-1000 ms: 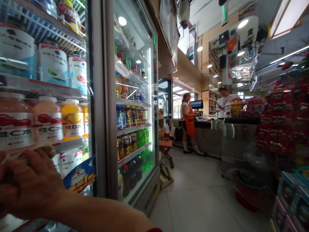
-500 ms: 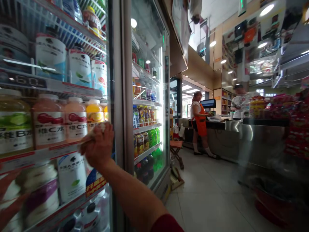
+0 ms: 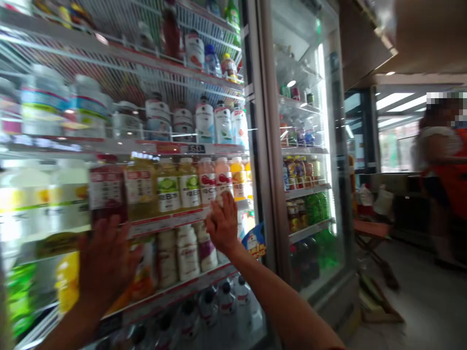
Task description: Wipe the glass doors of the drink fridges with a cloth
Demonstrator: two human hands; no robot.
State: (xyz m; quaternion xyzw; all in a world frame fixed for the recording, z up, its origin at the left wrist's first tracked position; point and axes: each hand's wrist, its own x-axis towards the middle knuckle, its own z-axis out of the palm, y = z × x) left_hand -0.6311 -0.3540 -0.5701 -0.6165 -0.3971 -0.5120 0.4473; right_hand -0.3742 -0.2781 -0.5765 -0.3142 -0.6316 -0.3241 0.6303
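Observation:
My right hand [image 3: 223, 223] is closed around a pale cloth [image 3: 221, 198], pressed against the glass door of a lit drinks fridge. Only a little of the cloth shows past the fingers. Behind the glass there, bottles with cherry labels [image 3: 207, 180] and orange juice-coloured bottles [image 3: 238, 177] line a shelf. My left hand [image 3: 107, 260] is raised lower on the left, fingers stretched and spread, with nothing seen in it. It is dim and blurred, in front of a dark red bottle [image 3: 107, 187]; whether it touches the glass I cannot tell.
A metal door frame [image 3: 268, 146] separates this door from a second glass-doored fridge [image 3: 310, 204] on the right. Past it stand a folding stool [image 3: 372, 231] and a cardboard piece [image 3: 381, 304] on the floor. A person in an orange apron [image 3: 447, 180] is at the far right.
My view has swung left and shows more of the fridge. My left hand is now plainly in view, spread out. The right hand still holds the cloth at the glass, around the cherry-label bottles.

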